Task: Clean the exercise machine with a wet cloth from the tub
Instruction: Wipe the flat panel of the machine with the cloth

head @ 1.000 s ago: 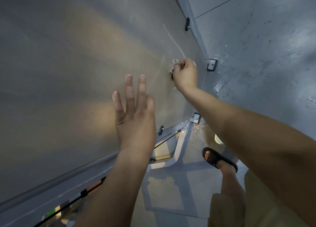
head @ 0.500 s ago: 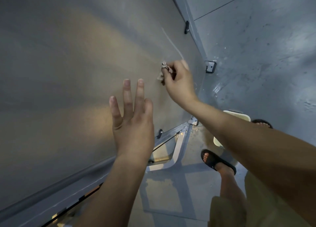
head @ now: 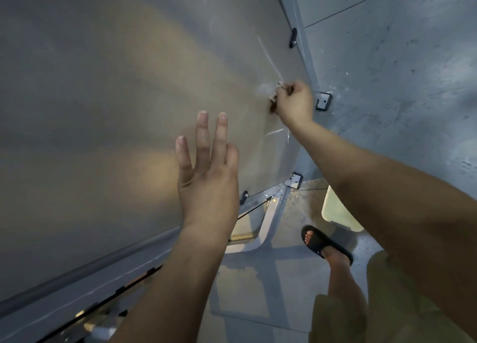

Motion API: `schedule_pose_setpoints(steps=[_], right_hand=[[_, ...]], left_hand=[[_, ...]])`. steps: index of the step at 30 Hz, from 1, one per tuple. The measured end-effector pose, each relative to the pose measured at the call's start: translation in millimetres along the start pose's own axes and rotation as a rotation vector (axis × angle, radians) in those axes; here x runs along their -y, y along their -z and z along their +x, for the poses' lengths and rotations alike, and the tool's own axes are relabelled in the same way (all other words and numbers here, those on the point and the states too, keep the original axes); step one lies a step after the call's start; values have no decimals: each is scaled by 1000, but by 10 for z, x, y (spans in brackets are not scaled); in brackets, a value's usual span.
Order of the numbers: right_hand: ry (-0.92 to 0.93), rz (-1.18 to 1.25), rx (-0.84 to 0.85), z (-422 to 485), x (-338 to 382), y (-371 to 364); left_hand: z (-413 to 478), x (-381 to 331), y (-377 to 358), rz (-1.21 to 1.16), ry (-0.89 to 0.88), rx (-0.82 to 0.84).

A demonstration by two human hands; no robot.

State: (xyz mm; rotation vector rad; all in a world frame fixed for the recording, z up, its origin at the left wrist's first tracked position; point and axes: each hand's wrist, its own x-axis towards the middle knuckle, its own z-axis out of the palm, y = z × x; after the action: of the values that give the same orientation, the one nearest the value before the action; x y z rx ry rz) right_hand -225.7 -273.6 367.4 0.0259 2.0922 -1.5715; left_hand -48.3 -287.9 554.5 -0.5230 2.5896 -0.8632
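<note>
A large smooth panel of the exercise machine [head: 103, 110] fills the left and centre of the view. My right hand [head: 295, 102] grips a small bunched cloth [head: 274, 98] and presses it against the panel near its right edge. Only a bit of the cloth shows past my fingers. Wet streaks mark the panel above and below that hand. My left hand [head: 206, 177] is held flat with straight fingers in front of the panel, lower down, holding nothing. A pale tub [head: 335, 213] stands on the floor at the lower right, half hidden by my right forearm.
The machine's grey frame [head: 271, 213] with black brackets runs along the panel's lower and right edges. A concrete wall [head: 400, 71] rises on the right. My foot in a black sandal [head: 325, 244] stands on the wet floor beside the tub.
My right hand moved the cloth left across the panel, then back right and slightly up, leaving fresh wet smears. The left hand stayed almost still.
</note>
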Motion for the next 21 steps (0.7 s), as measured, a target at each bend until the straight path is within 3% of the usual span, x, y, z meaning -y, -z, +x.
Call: schedule_pose_setpoints(steps=[1, 3, 7, 9, 13, 14, 19, 21], right_hand=[[-139, -29, 19, 89, -96, -29], [-141, -61, 20, 87, -147, -92], [216, 76, 8, -340, 259, 1], [259, 59, 6, -274, 225, 14], [-202, -13, 17, 66, -101, -89], [-214, -45, 48, 22, -89, -73], [220, 61, 161, -424, 416, 153], [330, 62, 100, -143, 575, 225]], left_hand=[[-4, -3, 6, 14, 3, 5], [-4, -15, 10, 33, 0, 3], [10, -11, -16, 54, 7, -13], [28, -16, -16, 56, 11, -2], [16, -40, 28, 65, 23, 33], [19, -46, 38, 62, 22, 44], [45, -85, 125, 49, 50, 69], [34, -156, 222, 17, 55, 95]])
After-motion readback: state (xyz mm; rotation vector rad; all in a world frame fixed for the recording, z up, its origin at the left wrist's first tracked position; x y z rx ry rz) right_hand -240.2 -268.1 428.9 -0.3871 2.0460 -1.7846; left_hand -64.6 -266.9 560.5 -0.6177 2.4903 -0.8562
